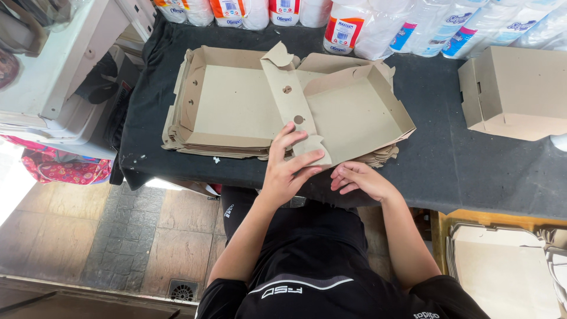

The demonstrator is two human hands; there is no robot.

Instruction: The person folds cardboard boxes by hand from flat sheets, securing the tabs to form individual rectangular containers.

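Box: half-folded brown cardboard box (331, 106) atop a flat stack, frame centre, on the black tabletop (472, 171).
Left hand (289, 168): fingers spread, pressing the box's front flap.
Right hand (360, 179): loosely curled, empty, at the box's near edge.

A small shop's packing counter or stockroom corner. A work table draped in black cloth (466, 171) carries a stack of flat cardboard box blanks (236, 112), one assembled cardboard box (517, 91) and a row of wrapped paper-roll packs (378, 23); further blanks (502, 266) wait below, above a tiled floor (118, 236) with a drain (182, 290).
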